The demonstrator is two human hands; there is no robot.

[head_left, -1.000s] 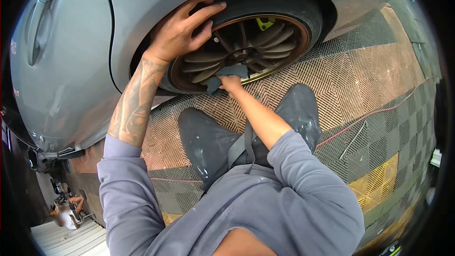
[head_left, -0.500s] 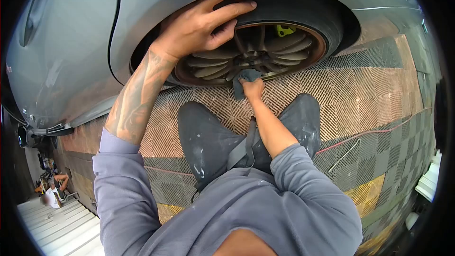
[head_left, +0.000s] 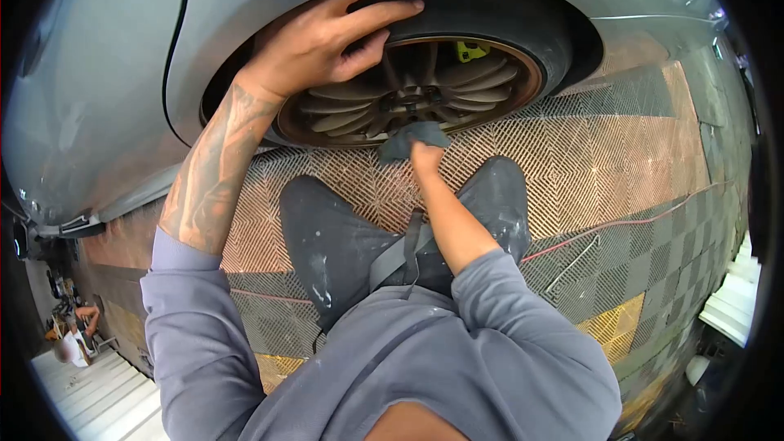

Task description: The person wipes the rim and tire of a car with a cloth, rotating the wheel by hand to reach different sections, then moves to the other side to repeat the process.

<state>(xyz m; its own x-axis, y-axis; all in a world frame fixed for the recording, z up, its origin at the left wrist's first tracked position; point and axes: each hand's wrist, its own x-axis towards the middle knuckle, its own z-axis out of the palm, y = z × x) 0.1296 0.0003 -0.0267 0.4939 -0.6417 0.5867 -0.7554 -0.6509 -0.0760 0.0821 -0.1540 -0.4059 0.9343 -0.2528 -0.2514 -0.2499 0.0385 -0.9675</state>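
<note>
A bronze multi-spoke wheel [head_left: 490, 73] with a black tire [head_left: 482, 8] sits under the grey car's fender [head_left: 245, 0]. My left hand [head_left: 327, 37] rests on the top of the tire at the wheel arch, fingers spread. Low on the wheel, my right hand [head_left: 425, 157] grips a dark grey cloth [head_left: 412, 139] against the bottom of the rim. Part of the cloth hangs out beside the fingers. Behind the spokes shows a bright yellow-green brake caliper [head_left: 471, 51].
My bent knees [head_left: 498, 196] are just in front of the wheel. Ribbed floor tiles [head_left: 604, 147] surround me, with a red hose [head_left: 629, 222] running across them at the right. A seated person [head_left: 77, 343] is far off at the lower left.
The view has shifted slightly, so the car and wheel appear farther left. The cloth has changed shape and spreads wider along the lower rim. My left hand keeps its place on the tire.
</note>
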